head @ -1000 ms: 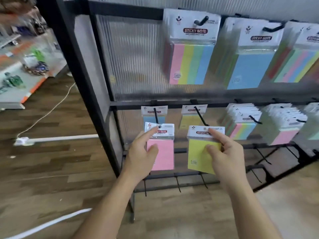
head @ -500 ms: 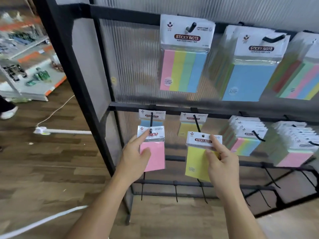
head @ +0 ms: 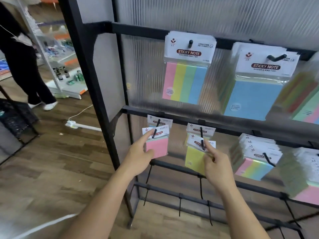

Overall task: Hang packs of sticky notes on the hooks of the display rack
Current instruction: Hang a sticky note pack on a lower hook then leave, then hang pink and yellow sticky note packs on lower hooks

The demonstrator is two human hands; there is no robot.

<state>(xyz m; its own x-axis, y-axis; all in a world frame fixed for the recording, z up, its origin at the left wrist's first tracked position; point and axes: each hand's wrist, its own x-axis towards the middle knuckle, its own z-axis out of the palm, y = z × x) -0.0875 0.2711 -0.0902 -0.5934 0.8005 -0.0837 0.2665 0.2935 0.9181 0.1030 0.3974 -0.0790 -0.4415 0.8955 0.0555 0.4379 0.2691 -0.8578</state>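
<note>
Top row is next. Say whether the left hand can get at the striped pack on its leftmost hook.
Probably yes: the striped pack hangs in the open with nothing before it. The left hand, though, holds the pink pack at a lower hook and must let go, then reach up.

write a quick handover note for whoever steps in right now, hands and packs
Left hand: pinches the pink pack, forefinger on its header card, which looks threaded on the leftmost middle-row hook.
Right hand: pinches the yellow pack, threaded near the tip of the next hook.
Done: another pack hangs behind each; hooks further right carry stacks.
Left: push both packs back and let go. The bottom-row hooks are bare; no spare packs are in view.
</note>
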